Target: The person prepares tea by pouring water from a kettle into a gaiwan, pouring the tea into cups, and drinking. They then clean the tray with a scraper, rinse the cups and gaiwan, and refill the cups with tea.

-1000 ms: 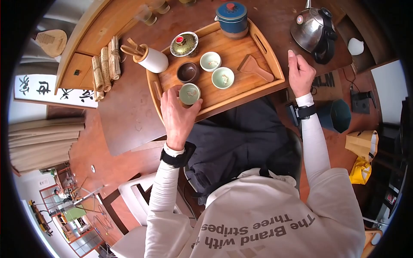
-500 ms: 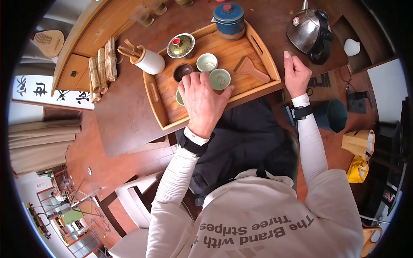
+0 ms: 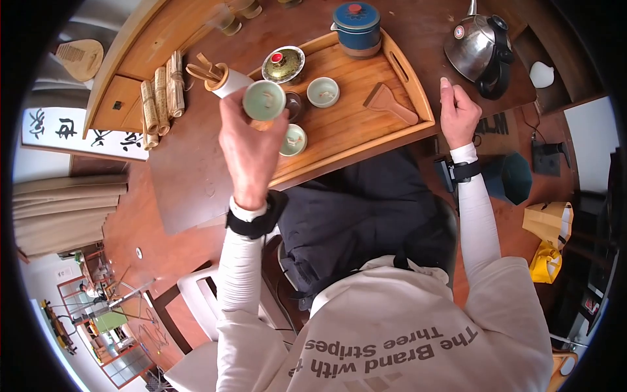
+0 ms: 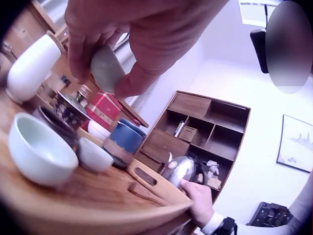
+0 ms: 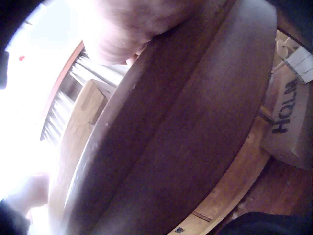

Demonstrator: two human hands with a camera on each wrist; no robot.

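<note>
My left hand (image 3: 248,147) holds a pale green teacup (image 3: 264,98) between thumb and fingers, raised over the left side of the wooden tray (image 3: 372,140). In the left wrist view this teacup (image 4: 106,71) hangs well above the other cups. Below it on the tray are a dark brown cup (image 3: 296,111), partly hidden, a pale green cup (image 3: 294,140) beside my thumb, and another pale cup (image 3: 323,92) further back. My right hand (image 3: 458,114) rests at the table edge right of the tray, fingers loosely curled, holding nothing.
On the tray stand a lidded bowl (image 3: 283,64), a blue lidded pot (image 3: 356,29) and a brown wooden scraper-shaped piece (image 3: 392,104). A white holder with wooden tools (image 3: 228,81) is at its left. A steel kettle (image 3: 473,49) stands beyond my right hand; bamboo scrolls (image 3: 160,98) lie left.
My left hand set one green cup down at the tray's front left, moved right to another green cup, then lifted it and carried it left. My right hand stayed put.
</note>
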